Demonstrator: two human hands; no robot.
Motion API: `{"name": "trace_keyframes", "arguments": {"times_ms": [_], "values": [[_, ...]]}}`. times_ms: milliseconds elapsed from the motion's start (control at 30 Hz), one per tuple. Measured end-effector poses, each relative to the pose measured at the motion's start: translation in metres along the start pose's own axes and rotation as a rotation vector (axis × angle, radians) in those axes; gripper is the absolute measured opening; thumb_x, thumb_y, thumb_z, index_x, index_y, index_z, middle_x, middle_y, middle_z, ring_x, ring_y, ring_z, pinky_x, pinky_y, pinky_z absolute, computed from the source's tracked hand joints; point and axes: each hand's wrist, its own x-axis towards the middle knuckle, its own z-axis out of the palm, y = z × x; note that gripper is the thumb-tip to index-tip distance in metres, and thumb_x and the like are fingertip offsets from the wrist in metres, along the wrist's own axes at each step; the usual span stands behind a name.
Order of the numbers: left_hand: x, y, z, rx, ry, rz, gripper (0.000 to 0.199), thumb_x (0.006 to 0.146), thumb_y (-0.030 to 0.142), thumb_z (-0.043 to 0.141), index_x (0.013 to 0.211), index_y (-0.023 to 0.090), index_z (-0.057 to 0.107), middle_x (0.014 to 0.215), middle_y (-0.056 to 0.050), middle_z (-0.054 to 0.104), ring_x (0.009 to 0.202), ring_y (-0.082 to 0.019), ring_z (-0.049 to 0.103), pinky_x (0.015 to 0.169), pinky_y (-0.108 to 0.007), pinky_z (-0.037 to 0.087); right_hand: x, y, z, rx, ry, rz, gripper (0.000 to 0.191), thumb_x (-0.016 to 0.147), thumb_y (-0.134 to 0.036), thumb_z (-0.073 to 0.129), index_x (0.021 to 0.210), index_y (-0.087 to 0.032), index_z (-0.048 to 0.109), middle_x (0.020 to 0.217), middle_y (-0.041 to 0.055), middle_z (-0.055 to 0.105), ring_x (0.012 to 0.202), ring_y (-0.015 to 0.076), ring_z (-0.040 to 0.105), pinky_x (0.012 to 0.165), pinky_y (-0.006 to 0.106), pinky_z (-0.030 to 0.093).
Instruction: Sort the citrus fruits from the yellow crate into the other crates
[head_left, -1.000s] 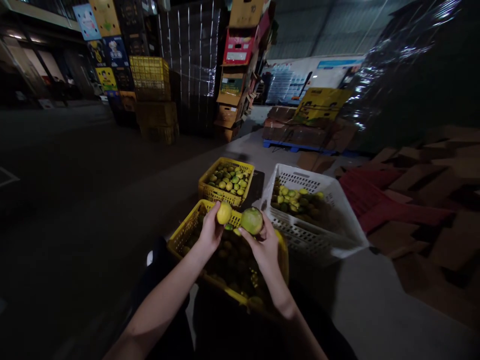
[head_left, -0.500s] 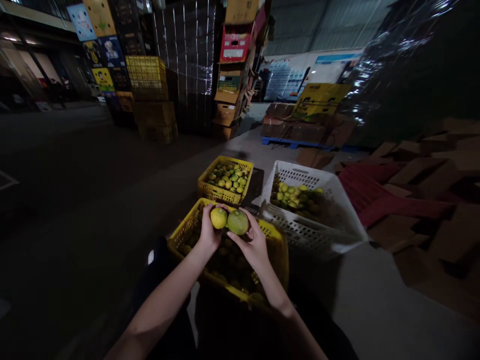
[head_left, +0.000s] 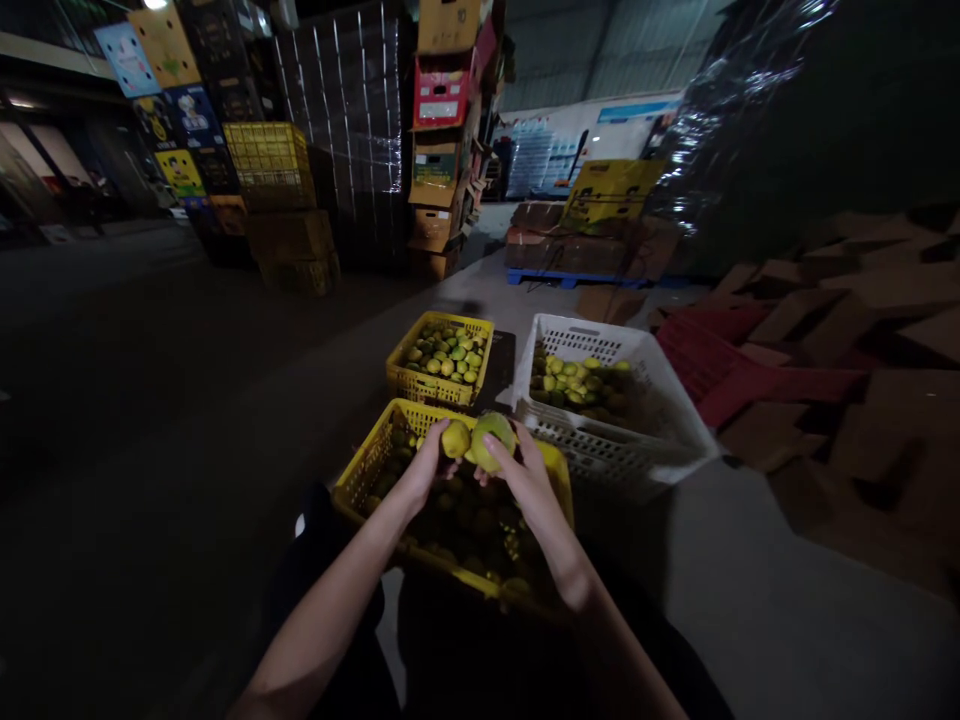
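Note:
Over the near yellow crate, my left hand is closed around a small yellow citrus fruit. Beside it my right hand grips a larger green citrus fruit, with the thumb across its front. The two fruits are side by side, close together. Below my hands, the near crate holds many dark green fruits in shadow. A second yellow crate behind it is filled with green and yellow fruits. To the right, a white crate holds yellowish-green fruits in its far left part.
Flattened cardboard and a red crate lie at the right. Stacked cartons and wrapped pallets stand at the back. A blue pallet carries boxes. Grey floor stretches to the left.
The view has swung slightly right. My right hand has turned the green fruit, and its thumb now crosses the front. The yellow fruit is still in my left hand, turned a little.

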Motion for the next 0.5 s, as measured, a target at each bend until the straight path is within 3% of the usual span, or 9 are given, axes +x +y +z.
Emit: {"name": "trace_keyframes", "arguments": {"times_ms": [200, 367, 500], "values": [[0.0038, 0.0006, -0.0011, 0.032, -0.066, -0.026, 0.044, 0.079, 0.059, 0.046, 0.067, 0.017, 0.052, 0.048, 0.002, 0.050, 0.036, -0.006, 0.032, 0.039, -0.020, 0.019, 0.0000, 0.0058, -0.0009, 0.061, 0.000, 0.147, 0.039, 0.068, -0.049, 0.076, 0.086, -0.023, 0.052, 0.059, -0.0019, 0.063, 0.037, 0.0140, 0.054, 0.034, 0.026, 0.041], [0.0072, -0.0018, -0.0034, -0.044, -0.062, 0.041, 0.032, 0.073, 0.048, 0.062, 0.074, 0.017, 0.054, 0.058, 0.003, 0.055, 0.046, -0.007, 0.045, 0.042, -0.018, 0.029, -0.0024, 0.0021, -0.0005, 0.098, -0.075, 0.181, 0.034, 0.068, -0.042, 0.076, 0.083, -0.022, 0.052, 0.058, -0.0036, 0.059, 0.041, 0.0113, 0.051, 0.035, 0.023, 0.034], [0.0039, 0.0053, -0.0038, -0.193, -0.068, 0.033, 0.021, 0.075, 0.036, 0.062, 0.079, 0.016, 0.057, 0.065, 0.001, 0.057, 0.049, -0.007, 0.049, 0.043, -0.017, 0.035, -0.0026, 0.0009, 0.0018, 0.262, -0.132, 0.211, 0.029, 0.069, -0.038, 0.073, 0.088, -0.022, 0.057, 0.074, -0.0005, 0.065, 0.058, 0.0149, 0.058, 0.045, 0.025, 0.041]]}}
